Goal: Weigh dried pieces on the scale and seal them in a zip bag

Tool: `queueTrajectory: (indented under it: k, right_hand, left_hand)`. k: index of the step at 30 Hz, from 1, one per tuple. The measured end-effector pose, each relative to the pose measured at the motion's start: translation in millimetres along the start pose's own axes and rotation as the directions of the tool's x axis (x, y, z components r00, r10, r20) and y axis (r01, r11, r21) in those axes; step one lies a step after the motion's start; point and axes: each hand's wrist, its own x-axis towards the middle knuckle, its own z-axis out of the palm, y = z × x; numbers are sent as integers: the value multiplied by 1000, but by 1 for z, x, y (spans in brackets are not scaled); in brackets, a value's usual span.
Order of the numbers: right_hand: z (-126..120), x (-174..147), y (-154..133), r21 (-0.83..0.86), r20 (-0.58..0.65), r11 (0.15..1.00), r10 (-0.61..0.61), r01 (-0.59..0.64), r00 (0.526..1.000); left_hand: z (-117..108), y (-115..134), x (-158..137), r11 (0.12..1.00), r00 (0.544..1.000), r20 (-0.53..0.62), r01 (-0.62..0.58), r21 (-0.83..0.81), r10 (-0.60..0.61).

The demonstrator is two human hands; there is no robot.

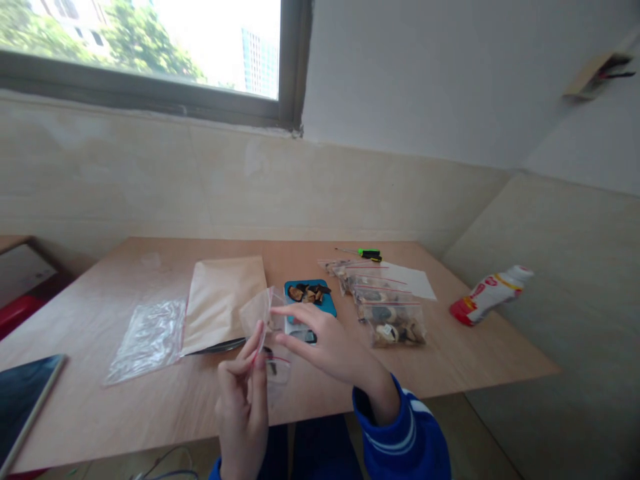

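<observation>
Close to the table's front, my left hand (243, 393) pinches the edge of a small clear zip bag (257, 310) between thumb and fingers. My right hand (327, 341) is at the bag's right side, thumb and index finger stretched apart, the index fingertip by its red-lined zip edge. Behind the hands is a small scale (310, 335) with a blue tray (331, 307) on top. Dark brown dried pieces, like dried mushroom, lie in the tray (307, 292). Under my hands, another zip bag (279, 370) with a red line is partly hidden.
Several filled zip bags (397, 331) stand in a row right of the scale, beside white paper (413, 280) and a screwdriver (367, 253). A bottle (490, 295) stands far right. To the left are a brown paper bag (225, 293), clear plastic packaging (147, 340) and a tablet (27, 400).
</observation>
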Motion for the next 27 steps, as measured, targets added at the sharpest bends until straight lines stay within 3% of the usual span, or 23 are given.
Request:
queueTrajectory:
  k: [2, 4, 5, 9, 12, 16, 27]
  right_hand:
    - [-9, 3, 15, -30, -119, 997, -77, 74, 990]
    - [-15, 7, 46, -77, -270, 996, -54, 34, 961]
    - [-16, 9, 66, -123, -287, 992, -33, -3, 957]
    - [-10, 18, 139, -350, -123, 919, 148, -183, 981]
    - [-4, 20, 167, -396, -69, 901, 165, -179, 984]
    - [-3, 19, 176, -407, -110, 906, 82, -120, 991]
    - [-4, 14, 162, -434, -182, 887, 83, -156, 980]
  left_hand:
    - [-4, 1, 4, 999, 997, -61, 45, 13, -44]
    - [-9, 2, 8, 997, 991, -114, 68, 33, -63]
    - [-11, 2, 9, 997, 989, -134, 71, 39, -65]
    - [-15, 5, 9, 997, 987, -146, 75, 27, -71]
    - [-17, 7, 7, 997, 988, -139, 71, 4, -70]
    - [-18, 5, 6, 997, 986, -148, 81, 7, -79]
    - [-18, 5, 9, 997, 986, -154, 69, 22, -65]
